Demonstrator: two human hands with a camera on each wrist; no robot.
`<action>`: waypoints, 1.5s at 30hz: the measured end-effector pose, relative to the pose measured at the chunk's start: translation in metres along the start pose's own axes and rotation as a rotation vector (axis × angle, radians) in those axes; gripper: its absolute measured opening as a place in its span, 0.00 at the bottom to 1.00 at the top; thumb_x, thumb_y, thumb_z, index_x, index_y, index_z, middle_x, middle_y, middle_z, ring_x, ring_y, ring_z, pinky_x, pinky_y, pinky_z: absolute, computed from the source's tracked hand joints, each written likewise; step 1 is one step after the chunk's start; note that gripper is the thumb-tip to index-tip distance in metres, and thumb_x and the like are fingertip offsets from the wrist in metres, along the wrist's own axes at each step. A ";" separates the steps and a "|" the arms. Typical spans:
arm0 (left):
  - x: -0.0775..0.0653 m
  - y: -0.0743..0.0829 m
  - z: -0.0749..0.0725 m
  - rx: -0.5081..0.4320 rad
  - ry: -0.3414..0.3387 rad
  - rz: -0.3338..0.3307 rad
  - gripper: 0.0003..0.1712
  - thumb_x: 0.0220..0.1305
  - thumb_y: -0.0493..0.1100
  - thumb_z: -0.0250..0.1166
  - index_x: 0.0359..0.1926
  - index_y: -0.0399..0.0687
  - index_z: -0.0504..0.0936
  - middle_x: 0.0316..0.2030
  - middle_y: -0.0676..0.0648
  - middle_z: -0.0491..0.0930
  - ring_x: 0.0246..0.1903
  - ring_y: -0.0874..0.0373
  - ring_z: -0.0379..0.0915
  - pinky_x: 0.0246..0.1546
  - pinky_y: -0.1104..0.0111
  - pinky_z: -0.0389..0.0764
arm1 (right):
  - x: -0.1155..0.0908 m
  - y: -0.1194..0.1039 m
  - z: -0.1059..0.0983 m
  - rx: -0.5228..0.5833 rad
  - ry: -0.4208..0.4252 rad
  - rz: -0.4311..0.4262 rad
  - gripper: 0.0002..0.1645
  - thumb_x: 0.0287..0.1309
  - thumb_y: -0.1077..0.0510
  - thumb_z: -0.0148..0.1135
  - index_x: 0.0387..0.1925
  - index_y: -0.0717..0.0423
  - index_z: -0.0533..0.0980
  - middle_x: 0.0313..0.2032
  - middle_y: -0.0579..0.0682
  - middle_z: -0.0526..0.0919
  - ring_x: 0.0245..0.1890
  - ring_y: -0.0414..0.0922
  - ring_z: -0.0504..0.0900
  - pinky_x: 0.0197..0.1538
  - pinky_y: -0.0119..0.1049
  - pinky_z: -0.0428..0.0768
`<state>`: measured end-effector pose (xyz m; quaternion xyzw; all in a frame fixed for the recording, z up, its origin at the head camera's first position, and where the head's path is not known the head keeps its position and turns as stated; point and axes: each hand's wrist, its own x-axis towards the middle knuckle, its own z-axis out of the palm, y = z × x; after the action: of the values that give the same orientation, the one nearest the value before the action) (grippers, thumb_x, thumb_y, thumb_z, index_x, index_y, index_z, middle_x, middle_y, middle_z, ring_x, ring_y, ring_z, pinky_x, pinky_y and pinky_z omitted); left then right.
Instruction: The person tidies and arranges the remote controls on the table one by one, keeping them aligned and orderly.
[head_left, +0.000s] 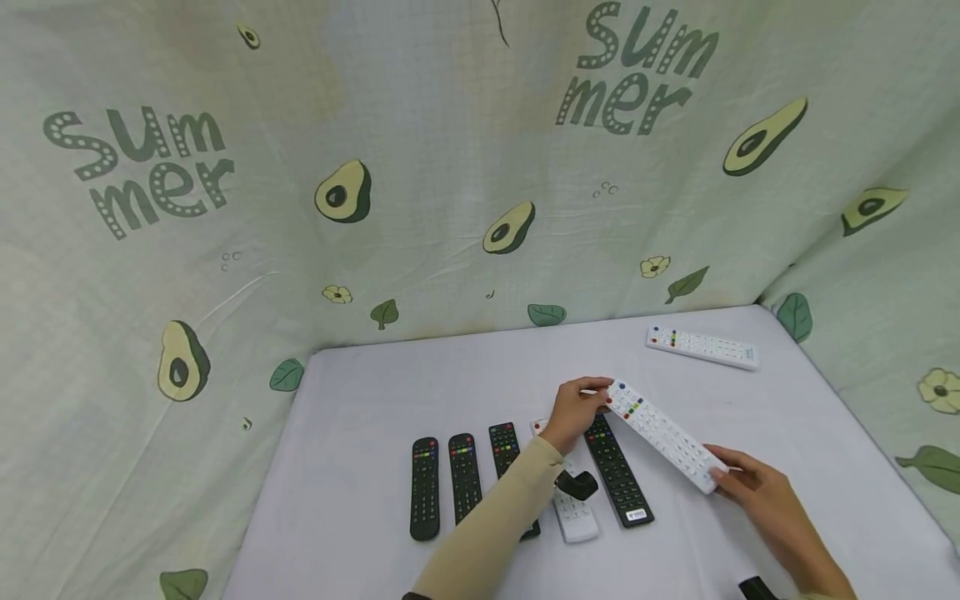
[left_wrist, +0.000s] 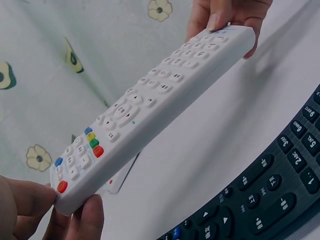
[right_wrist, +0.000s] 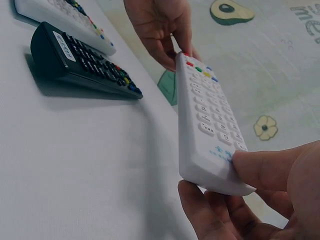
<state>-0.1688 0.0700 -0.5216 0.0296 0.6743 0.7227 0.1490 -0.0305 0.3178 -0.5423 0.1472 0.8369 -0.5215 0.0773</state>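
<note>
A white remote control (head_left: 667, 435) with coloured buttons is held above the table between both hands. My left hand (head_left: 576, 408) pinches its far end, beside the red and blue buttons. At the near end, my right hand (head_left: 757, 492) grips it with the thumb on top and fingers beneath, as the right wrist view shows. The left wrist view shows the button face of this remote (left_wrist: 150, 107) tilted. Just left of it lies a black remote (head_left: 618, 471) with a white label. Partly hidden under my left forearm is another white remote (head_left: 576, 518).
Further left, several black remotes lie in a row, among them one at the end (head_left: 424, 487) and its neighbour (head_left: 465, 475). A white remote (head_left: 702, 347) lies at the back right of the table (head_left: 337, 467). Printed cloth (head_left: 420, 167) hangs behind.
</note>
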 end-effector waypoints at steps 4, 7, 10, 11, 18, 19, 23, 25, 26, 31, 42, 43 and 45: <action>0.001 -0.001 0.006 -0.004 0.013 -0.021 0.13 0.74 0.27 0.61 0.52 0.34 0.88 0.46 0.46 0.85 0.40 0.61 0.82 0.46 0.69 0.89 | -0.002 0.004 -0.002 -0.017 -0.024 0.015 0.39 0.75 0.49 0.64 0.75 0.68 0.66 0.65 0.65 0.76 0.43 0.25 0.79 0.45 0.25 0.83; 0.001 0.000 0.011 -0.004 0.035 -0.049 0.12 0.74 0.28 0.62 0.51 0.35 0.89 0.45 0.48 0.84 0.40 0.61 0.82 0.46 0.70 0.88 | -0.005 0.006 -0.001 0.009 -0.039 -0.018 0.38 0.74 0.52 0.66 0.73 0.70 0.66 0.63 0.63 0.78 0.44 0.28 0.81 0.44 0.25 0.82; 0.001 0.001 0.014 -0.011 0.040 -0.063 0.12 0.74 0.28 0.61 0.51 0.35 0.89 0.46 0.49 0.82 0.41 0.60 0.82 0.47 0.71 0.88 | -0.008 0.008 0.001 0.059 -0.061 -0.063 0.36 0.73 0.57 0.67 0.71 0.73 0.66 0.57 0.49 0.83 0.46 0.28 0.82 0.45 0.26 0.83; 0.001 0.001 0.015 -0.016 0.037 -0.065 0.12 0.74 0.29 0.61 0.51 0.35 0.89 0.46 0.49 0.82 0.41 0.59 0.83 0.47 0.70 0.88 | -0.008 0.009 0.002 0.072 -0.074 -0.076 0.36 0.73 0.58 0.67 0.71 0.74 0.65 0.55 0.42 0.83 0.46 0.27 0.82 0.45 0.26 0.83; 0.001 0.000 0.015 -0.078 -0.041 -0.074 0.16 0.77 0.33 0.57 0.58 0.33 0.84 0.48 0.45 0.84 0.46 0.55 0.85 0.52 0.65 0.89 | -0.010 0.007 0.005 0.042 -0.100 -0.135 0.36 0.70 0.64 0.68 0.72 0.74 0.65 0.53 0.44 0.83 0.46 0.27 0.81 0.45 0.25 0.83; 0.001 0.000 0.015 -0.088 -0.048 -0.080 0.16 0.77 0.33 0.57 0.58 0.33 0.84 0.49 0.45 0.84 0.47 0.55 0.84 0.52 0.64 0.88 | -0.010 0.006 0.005 0.029 -0.110 -0.124 0.37 0.69 0.64 0.68 0.72 0.73 0.64 0.54 0.50 0.83 0.45 0.28 0.81 0.45 0.26 0.83; -0.002 -0.001 0.016 -0.077 -0.073 -0.095 0.18 0.78 0.36 0.55 0.61 0.31 0.81 0.50 0.44 0.83 0.48 0.55 0.82 0.56 0.59 0.87 | -0.011 0.002 0.007 -0.006 -0.182 -0.097 0.42 0.67 0.64 0.69 0.75 0.72 0.61 0.57 0.64 0.80 0.44 0.34 0.82 0.44 0.29 0.84; -0.004 -0.002 0.018 -0.051 -0.078 -0.113 0.19 0.78 0.38 0.56 0.61 0.33 0.81 0.51 0.44 0.83 0.50 0.54 0.82 0.58 0.58 0.86 | -0.011 0.002 0.008 -0.016 -0.205 -0.098 0.43 0.66 0.66 0.69 0.75 0.73 0.60 0.57 0.66 0.80 0.42 0.35 0.82 0.43 0.31 0.85; -0.005 -0.001 0.018 -0.031 -0.086 -0.117 0.19 0.78 0.39 0.56 0.62 0.34 0.81 0.52 0.43 0.83 0.51 0.53 0.82 0.59 0.57 0.86 | -0.011 0.002 0.009 -0.028 -0.212 -0.104 0.43 0.66 0.66 0.69 0.75 0.74 0.60 0.57 0.66 0.80 0.42 0.36 0.82 0.43 0.31 0.85; -0.010 -0.001 0.022 0.058 -0.140 -0.153 0.22 0.78 0.44 0.55 0.65 0.37 0.79 0.56 0.43 0.81 0.58 0.51 0.79 0.63 0.56 0.83 | -0.012 0.000 0.011 -0.088 -0.236 -0.129 0.43 0.64 0.68 0.69 0.74 0.76 0.60 0.54 0.65 0.81 0.41 0.37 0.83 0.43 0.30 0.84; -0.018 0.001 0.029 0.102 -0.203 -0.220 0.28 0.80 0.48 0.54 0.72 0.38 0.71 0.67 0.41 0.75 0.66 0.46 0.74 0.68 0.54 0.78 | -0.011 -0.004 0.011 -0.199 -0.285 -0.147 0.42 0.63 0.68 0.70 0.73 0.77 0.61 0.51 0.62 0.82 0.45 0.48 0.85 0.43 0.35 0.84; -0.018 0.001 0.030 0.106 -0.208 -0.226 0.29 0.80 0.49 0.54 0.73 0.38 0.71 0.68 0.40 0.74 0.66 0.45 0.75 0.69 0.54 0.77 | -0.011 -0.004 0.012 -0.215 -0.281 -0.142 0.42 0.63 0.68 0.70 0.73 0.77 0.62 0.51 0.61 0.82 0.45 0.49 0.85 0.45 0.37 0.85; -0.019 0.001 0.030 0.121 -0.212 -0.238 0.29 0.80 0.50 0.53 0.73 0.40 0.70 0.69 0.40 0.74 0.65 0.44 0.76 0.70 0.54 0.76 | -0.010 -0.004 0.013 -0.249 -0.273 -0.140 0.42 0.62 0.67 0.71 0.72 0.76 0.63 0.50 0.60 0.82 0.46 0.51 0.85 0.47 0.44 0.86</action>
<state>-0.1433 0.0944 -0.5144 0.0346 0.6958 0.6508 0.3020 -0.0223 0.3028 -0.5415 0.0057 0.8849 -0.4332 0.1712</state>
